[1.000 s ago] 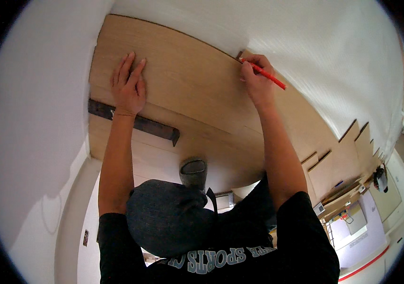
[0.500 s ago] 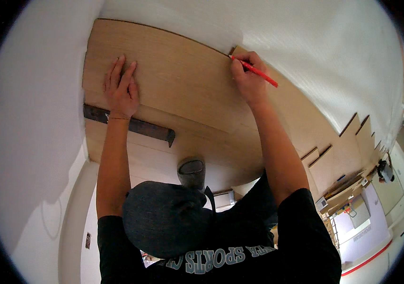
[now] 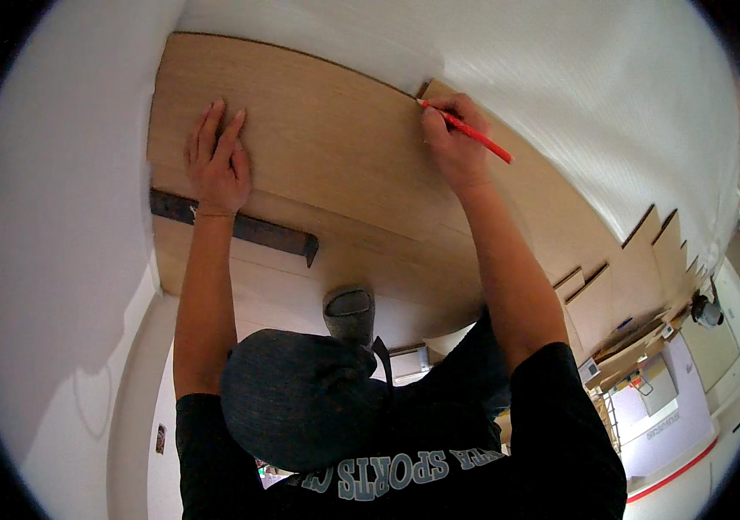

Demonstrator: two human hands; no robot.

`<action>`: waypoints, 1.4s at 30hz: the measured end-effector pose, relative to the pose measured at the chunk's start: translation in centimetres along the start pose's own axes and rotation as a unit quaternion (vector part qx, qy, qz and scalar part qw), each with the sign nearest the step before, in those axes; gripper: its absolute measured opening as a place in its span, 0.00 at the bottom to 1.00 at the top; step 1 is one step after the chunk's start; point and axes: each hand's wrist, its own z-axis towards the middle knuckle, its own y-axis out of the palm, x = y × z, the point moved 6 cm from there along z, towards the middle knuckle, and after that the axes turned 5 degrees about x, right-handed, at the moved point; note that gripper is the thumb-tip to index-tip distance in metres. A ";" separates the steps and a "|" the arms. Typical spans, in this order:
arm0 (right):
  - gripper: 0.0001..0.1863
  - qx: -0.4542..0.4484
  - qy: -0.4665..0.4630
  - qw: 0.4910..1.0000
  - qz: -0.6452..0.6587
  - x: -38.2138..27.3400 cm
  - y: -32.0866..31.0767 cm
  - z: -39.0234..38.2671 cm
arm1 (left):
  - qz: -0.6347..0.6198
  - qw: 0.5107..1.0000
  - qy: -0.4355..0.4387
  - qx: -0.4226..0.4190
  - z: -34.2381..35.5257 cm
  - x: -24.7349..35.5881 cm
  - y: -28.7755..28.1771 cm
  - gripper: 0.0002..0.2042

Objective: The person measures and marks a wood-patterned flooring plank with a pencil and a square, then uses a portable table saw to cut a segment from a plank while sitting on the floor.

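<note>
Flat on a light-brown wood floor plank [image 3: 327, 130] lies my left hand [image 3: 218, 165], its fingers a little spread and nothing in them. My right hand [image 3: 458, 143] grips a red pencil [image 3: 481, 143] at the plank's far right part. The pencil's pale tip points at the plank's far edge, close to the end of a neighbouring board [image 3: 438, 88]. Beneath my left wrist is a dark metal pull bar [image 3: 275, 236] with a bent end, resting on the boards on the near side of the plank.
A white wall [image 3: 58, 173] borders the planks on the left. Whitish underlay sheeting [image 3: 561, 78] covers the floor beyond. Stepped board ends [image 3: 639, 230] stick out at the right. My shoe [image 3: 350, 312] stands on the laid floor, and a person [image 3: 706, 310] is far off at the right.
The view has shifted very slightly. The pencil's back end has swung a little to the right and down, while its tip stays by the plank's edge. My left hand rests as before.
</note>
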 end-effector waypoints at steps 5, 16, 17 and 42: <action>0.08 -0.004 -0.032 0.998 -0.049 -0.1 -0.1 -0.3 | 0.001 1.000 -0.010 -0.002 -0.2 -0.1 0.2 0.19; 0.08 -0.016 -0.029 0.996 -0.082 0.6 0.1 -1.3 | 0.019 1.000 -0.018 -0.012 -1.6 -0.4 0.4 0.20; 0.09 -0.014 -0.034 0.994 -0.104 0.1 0.1 -1.4 | 0.016 1.000 -0.022 -0.006 -1.7 -0.5 0.3 0.20; 0.12 -0.745 -0.127 0.637 -0.151 18.4 1.0 -54.4 | 0.025 0.992 0.014 -0.123 -5.6 8.0 2.3 0.34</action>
